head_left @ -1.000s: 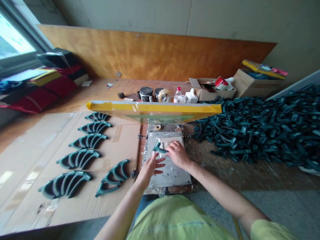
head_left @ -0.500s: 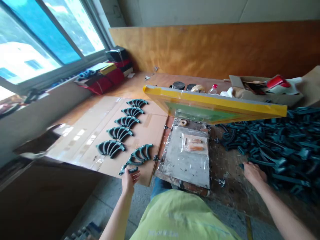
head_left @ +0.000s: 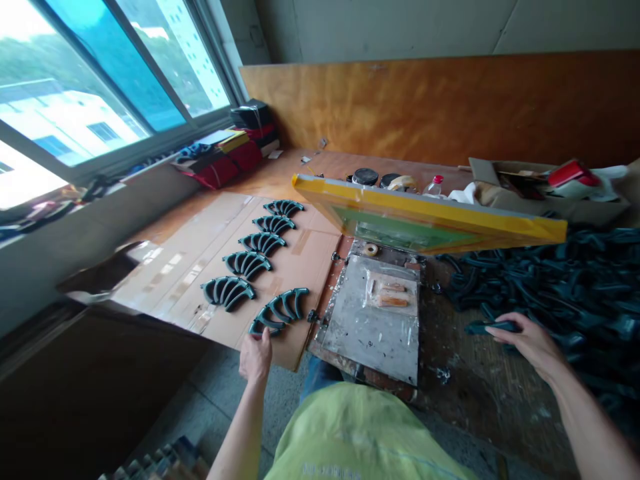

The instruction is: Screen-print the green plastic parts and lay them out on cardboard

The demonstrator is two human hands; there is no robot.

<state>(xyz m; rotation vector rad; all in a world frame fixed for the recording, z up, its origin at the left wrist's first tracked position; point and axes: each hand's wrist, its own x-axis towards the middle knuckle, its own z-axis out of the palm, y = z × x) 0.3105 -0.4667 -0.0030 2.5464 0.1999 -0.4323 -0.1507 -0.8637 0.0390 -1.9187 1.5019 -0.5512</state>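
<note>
Dark-green curved plastic handle (head_left: 479, 328) sits grasped in right hand (head_left: 533, 341), left hand (head_left: 256, 353) pinching another handle (head_left: 256, 325): seemingly fetch-and-place, calling for left release.

Layout: left hand (head_left: 256, 353) and right hand (head_left: 531, 343)
One group of parts (head_left: 277, 312) is positioned on the cardboard (head_left: 307, 267) at the left hand; five groups (head_left: 264, 242) are arrayed beyond. The plate (head_left: 370, 333) is located between the hands, the frame (head_left: 430, 207) at its far end. The part pile (head_left: 550, 273) is placed beyond the right hand.
</note>
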